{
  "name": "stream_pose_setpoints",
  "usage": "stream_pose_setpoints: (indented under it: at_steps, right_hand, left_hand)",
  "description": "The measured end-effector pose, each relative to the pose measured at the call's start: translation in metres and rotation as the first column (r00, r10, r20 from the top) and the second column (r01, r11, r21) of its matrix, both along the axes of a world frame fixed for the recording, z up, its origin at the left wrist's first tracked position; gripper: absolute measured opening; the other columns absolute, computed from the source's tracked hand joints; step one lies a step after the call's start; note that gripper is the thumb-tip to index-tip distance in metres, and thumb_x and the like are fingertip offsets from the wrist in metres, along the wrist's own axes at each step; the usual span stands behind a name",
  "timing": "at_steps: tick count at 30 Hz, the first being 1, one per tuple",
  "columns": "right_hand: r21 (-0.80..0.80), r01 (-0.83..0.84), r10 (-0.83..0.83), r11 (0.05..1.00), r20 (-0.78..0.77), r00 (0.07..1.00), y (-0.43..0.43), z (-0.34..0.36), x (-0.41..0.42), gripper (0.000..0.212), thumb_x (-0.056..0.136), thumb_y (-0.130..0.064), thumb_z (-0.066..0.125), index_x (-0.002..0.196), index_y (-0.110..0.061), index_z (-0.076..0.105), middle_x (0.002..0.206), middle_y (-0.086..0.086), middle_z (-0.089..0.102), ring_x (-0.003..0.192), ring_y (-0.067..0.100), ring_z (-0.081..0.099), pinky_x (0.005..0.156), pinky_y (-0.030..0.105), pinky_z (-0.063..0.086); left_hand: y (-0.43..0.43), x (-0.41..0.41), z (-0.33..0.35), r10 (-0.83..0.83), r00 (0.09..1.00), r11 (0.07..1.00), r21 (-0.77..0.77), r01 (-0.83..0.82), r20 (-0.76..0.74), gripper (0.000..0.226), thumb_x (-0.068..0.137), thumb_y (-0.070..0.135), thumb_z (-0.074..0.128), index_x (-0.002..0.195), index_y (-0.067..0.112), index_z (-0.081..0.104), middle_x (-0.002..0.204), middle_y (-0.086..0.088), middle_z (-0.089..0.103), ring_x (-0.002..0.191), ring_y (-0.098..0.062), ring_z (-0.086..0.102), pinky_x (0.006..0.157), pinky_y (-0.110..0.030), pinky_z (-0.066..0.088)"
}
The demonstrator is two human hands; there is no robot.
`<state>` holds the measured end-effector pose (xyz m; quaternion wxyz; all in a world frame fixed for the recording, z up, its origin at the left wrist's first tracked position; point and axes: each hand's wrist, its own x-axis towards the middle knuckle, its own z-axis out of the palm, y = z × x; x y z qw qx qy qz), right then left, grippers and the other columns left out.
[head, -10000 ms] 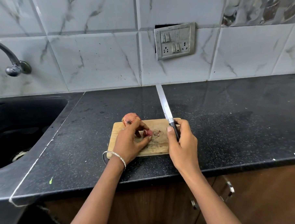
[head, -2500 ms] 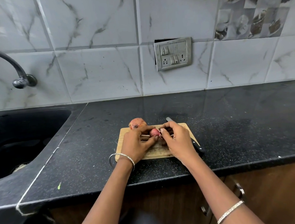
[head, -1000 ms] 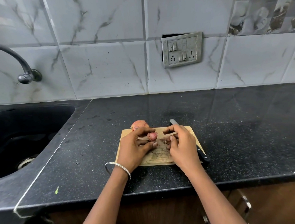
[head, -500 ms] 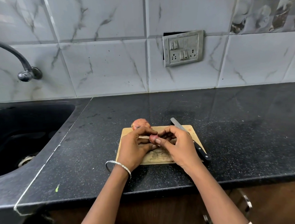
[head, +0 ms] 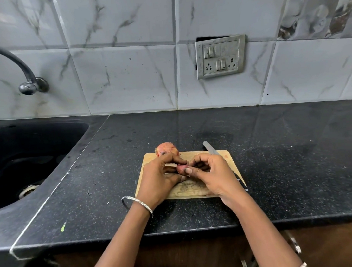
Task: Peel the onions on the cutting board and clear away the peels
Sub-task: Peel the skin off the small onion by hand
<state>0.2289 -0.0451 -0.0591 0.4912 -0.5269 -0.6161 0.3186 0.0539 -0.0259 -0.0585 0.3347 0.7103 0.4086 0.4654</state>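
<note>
A small wooden cutting board (head: 224, 157) lies on the black counter. My left hand (head: 157, 178) grips a small pink onion (head: 180, 169) just above the board. My right hand (head: 211, 174) pinches the same onion from the right with thumb and fingertips. A larger, orange-skinned onion (head: 166, 149) sits at the board's far left corner. A knife (head: 211, 149) lies along the board's right side, its blade pointing away; my right hand hides most of it. Dark peel scraps (head: 188, 186) lie on the board's near part.
A black sink (head: 30, 151) with a curved tap (head: 25, 79) is at the left. A tiled wall with a switch and socket plate (head: 220, 56) rises behind. The counter's front edge (head: 195, 229) runs below my wrists, with cabinet handles under it.
Ten seconds ago my right hand held the knife upright; it now lies on the board. Over the last second my right fingers closed in on the small onion held by my left hand.
</note>
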Motion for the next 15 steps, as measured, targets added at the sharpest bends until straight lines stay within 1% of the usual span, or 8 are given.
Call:
stream_pose_setpoints:
  at_steps: [3,5,7,9,10,12,14,15]
  right_hand:
    - [-0.067,-0.043,0.048,0.997,0.077,0.996,0.004,0.008,0.007,0.01,0.08,-0.02,0.084,0.083,-0.017,0.075,0.078,-0.003,0.07,0.077,0.01,0.065,0.079,0.034,0.052]
    - [-0.067,-0.025,0.035,0.997,0.148,0.988,0.005,0.008,0.007,0.01,0.082,-0.025,0.083,0.083,-0.02,0.074,0.077,-0.003,0.069,0.074,0.003,0.06,0.082,0.034,0.052]
    - [-0.028,0.028,-0.021,0.999,0.196,0.98,0.005,0.004,0.005,0.011,0.083,-0.028,0.082,0.083,-0.024,0.072,0.079,-0.008,0.068,0.074,0.007,0.063,0.082,0.037,0.055]
    - [-0.019,0.055,-0.051,0.998,0.169,0.984,0.004,0.002,0.005,0.014,0.081,-0.029,0.082,0.085,-0.026,0.069,0.082,-0.014,0.069,0.074,0.012,0.067,0.079,0.041,0.057]
    - [-0.033,0.047,-0.042,0.998,0.136,0.99,0.003,0.002,0.006,0.016,0.08,-0.028,0.083,0.087,-0.026,0.069,0.084,-0.013,0.07,0.073,0.011,0.066,0.079,0.04,0.058]
    - [-0.07,0.01,-0.004,0.998,0.085,0.996,0.001,0.002,0.009,0.02,0.079,-0.025,0.085,0.091,-0.025,0.069,0.086,-0.009,0.074,0.074,0.009,0.066,0.079,0.037,0.058]
    - [-0.076,-0.015,0.02,0.997,0.074,0.997,-0.003,0.001,0.012,0.023,0.077,-0.019,0.086,0.092,-0.024,0.07,0.087,-0.006,0.075,0.079,0.015,0.068,0.08,0.033,0.059]
    - [-0.075,-0.023,0.028,0.997,0.069,0.997,-0.005,0.002,0.012,0.023,0.077,-0.018,0.086,0.093,-0.023,0.07,0.087,-0.006,0.075,0.079,0.015,0.068,0.08,0.031,0.058]
  left_hand:
    - [0.001,-0.001,0.0,0.01,0.999,1.0,0.015,-0.009,-0.034,0.043,0.069,0.002,0.09,0.088,0.036,0.072,0.096,0.014,0.077,0.088,-0.003,0.074,0.085,-0.019,0.057]
    - [0.0,0.0,0.001,-0.006,1.0,1.0,-0.005,0.006,-0.012,0.038,0.07,0.003,0.09,0.091,0.03,0.074,0.097,0.014,0.077,0.088,-0.003,0.074,0.083,-0.016,0.056]
    - [0.001,0.0,0.001,-0.024,1.0,0.999,-0.033,0.025,0.011,0.034,0.073,0.002,0.088,0.098,0.021,0.074,0.101,0.012,0.076,0.089,-0.003,0.074,0.081,-0.013,0.055]
    - [0.001,0.0,0.001,-0.03,0.999,0.998,-0.054,0.032,0.023,0.034,0.076,0.0,0.085,0.104,0.014,0.072,0.105,0.008,0.075,0.091,-0.005,0.074,0.08,-0.012,0.054]
    - [0.001,0.0,0.001,-0.031,0.999,0.997,-0.064,0.033,0.029,0.034,0.077,0.0,0.084,0.105,0.013,0.071,0.106,0.005,0.074,0.092,-0.007,0.074,0.08,-0.012,0.054]
    - [0.002,0.0,0.0,-0.032,0.998,0.995,-0.088,0.036,0.048,0.035,0.078,-0.001,0.083,0.107,0.012,0.07,0.108,0.003,0.074,0.093,-0.009,0.074,0.081,-0.014,0.054]
    - [0.002,-0.002,0.0,-0.035,0.997,0.993,-0.107,0.042,0.068,0.034,0.08,0.0,0.082,0.109,0.012,0.069,0.111,0.004,0.072,0.095,-0.012,0.074,0.083,-0.016,0.055]
    - [0.001,-0.002,-0.001,-0.039,0.996,0.993,-0.11,0.047,0.074,0.033,0.081,0.001,0.081,0.109,0.012,0.068,0.112,0.005,0.072,0.096,-0.013,0.074,0.085,-0.018,0.056]
